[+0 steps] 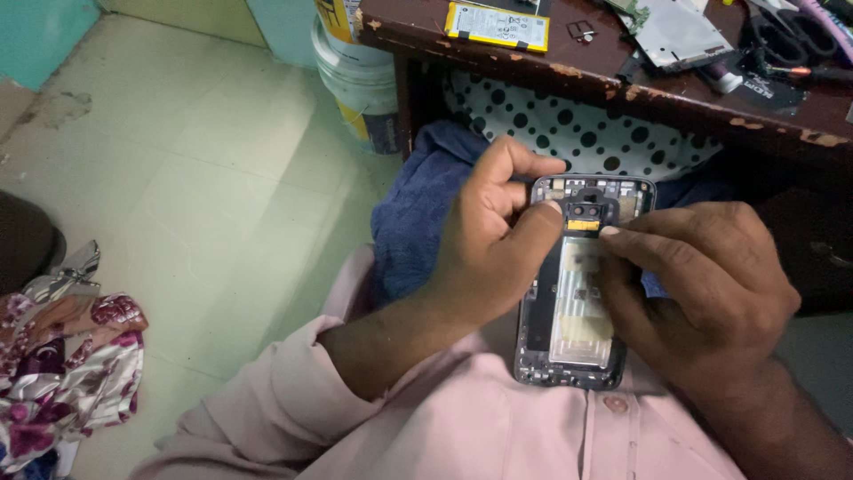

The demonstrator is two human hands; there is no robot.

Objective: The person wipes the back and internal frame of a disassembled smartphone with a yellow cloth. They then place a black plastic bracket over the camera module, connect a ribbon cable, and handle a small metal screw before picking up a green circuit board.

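At the frame's centre my left hand (pixel 498 244) and right hand (pixel 702 284) both gripped the opened phone (pixel 573 307), thumbs meeting at its yellow connector (pixel 583 225) near the top.

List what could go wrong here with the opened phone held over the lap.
1. The opened phone is held in the air by the left hand and right hand, not resting on the desk; it could slip.
2. Fingertips press near the small yellow part, which might bend or tear.
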